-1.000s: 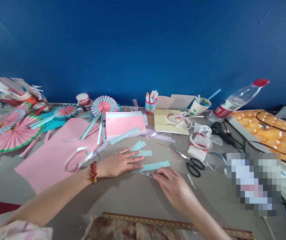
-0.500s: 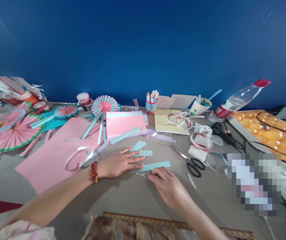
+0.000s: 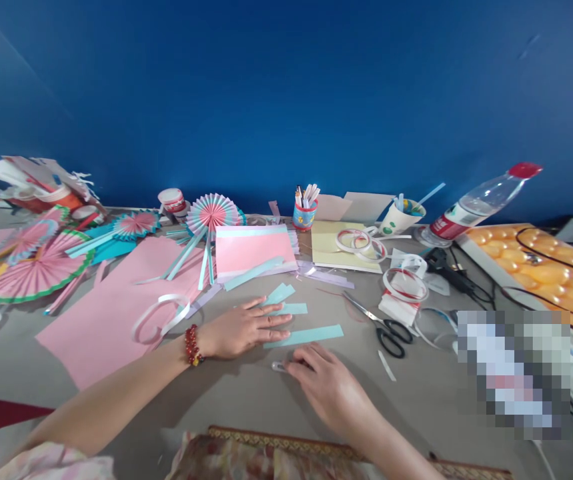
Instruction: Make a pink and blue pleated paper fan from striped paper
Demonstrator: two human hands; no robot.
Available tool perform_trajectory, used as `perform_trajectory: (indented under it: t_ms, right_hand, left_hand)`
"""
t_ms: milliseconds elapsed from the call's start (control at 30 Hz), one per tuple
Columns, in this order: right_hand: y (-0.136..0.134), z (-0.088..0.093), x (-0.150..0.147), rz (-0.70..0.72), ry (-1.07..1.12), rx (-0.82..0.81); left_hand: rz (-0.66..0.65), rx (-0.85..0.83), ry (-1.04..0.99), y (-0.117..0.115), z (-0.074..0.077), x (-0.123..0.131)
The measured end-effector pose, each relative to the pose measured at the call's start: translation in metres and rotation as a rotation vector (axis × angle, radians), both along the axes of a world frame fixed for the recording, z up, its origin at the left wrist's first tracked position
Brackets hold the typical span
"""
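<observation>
My left hand (image 3: pixel 243 328) lies flat on the grey table (image 3: pixel 246 400), fingers stretched out and apart, fingertips on the left end of a light blue paper strip (image 3: pixel 311 335). A red bead bracelet (image 3: pixel 191 345) circles that wrist. My right hand (image 3: pixel 323 383) sits just below the strip, fingers curled over a small clear or silvery strip (image 3: pixel 279 366) that sticks out to the left. Two more light blue paper pieces (image 3: pixel 286 301) lie just beyond my left hand.
Black-handled scissors (image 3: pixel 383 327) lie right of the strip. Tape rolls (image 3: pixel 406 285), a pen cup (image 3: pixel 303 213), a paper cup (image 3: pixel 399 217) and a tipped plastic bottle (image 3: pixel 471 207) stand behind. Pink sheets (image 3: pixel 106 313) and folded paper fans (image 3: pixel 36 267) fill the left; cables and an orange tray (image 3: pixel 541 260) the right.
My right hand has slid down and left, off the blue strip, drawing the small clear strip with it. My left hand has stayed put.
</observation>
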State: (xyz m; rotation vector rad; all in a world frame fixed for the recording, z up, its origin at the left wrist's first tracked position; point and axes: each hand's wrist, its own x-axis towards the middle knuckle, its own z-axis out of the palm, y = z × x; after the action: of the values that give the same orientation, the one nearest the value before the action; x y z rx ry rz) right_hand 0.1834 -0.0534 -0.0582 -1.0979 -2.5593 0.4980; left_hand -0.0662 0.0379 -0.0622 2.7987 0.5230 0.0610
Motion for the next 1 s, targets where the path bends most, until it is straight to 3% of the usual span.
perform_trajectory:
  t_ms: [100,167,333,400,600,867,933,1000]
  right_hand:
    - [0.005,0.005,0.014,0.063,0.016,0.009]
    - [0.013,0.011,0.034,0.03,0.059,0.085]
    - [0.042,0.018,0.084,-0.372,0.041,0.315]
    - [0.052,0.017,0.093,-0.423,0.001,0.342]
    - [0.069,0.008,0.086,-0.387,-0.06,0.324]
    - [0.07,-0.014,0.082,-0.374,-0.05,0.339]
    - [0.07,-0.017,0.081,-0.37,-0.046,0.331]
    - [0.069,-0.019,0.08,-0.362,-0.042,0.326]
  left_hand:
    - [0.008,0.006,-0.019,0.0,0.001,-0.001]
    - [0.025,0.008,-0.062,-0.002,0.003,-0.002]
    - [0.182,0.087,-0.158,-0.014,0.007,0.006]
    - [0.281,0.113,-0.145,-0.022,0.009,0.013]
    - [0.467,0.113,-0.11,-0.039,0.014,0.02]
    - [0.642,0.214,-0.1,-0.026,0.015,-0.024]
    - [0.599,0.242,-0.082,-0.026,0.016,-0.024]
    - [0.433,0.248,-0.051,-0.029,0.013,-0.019]
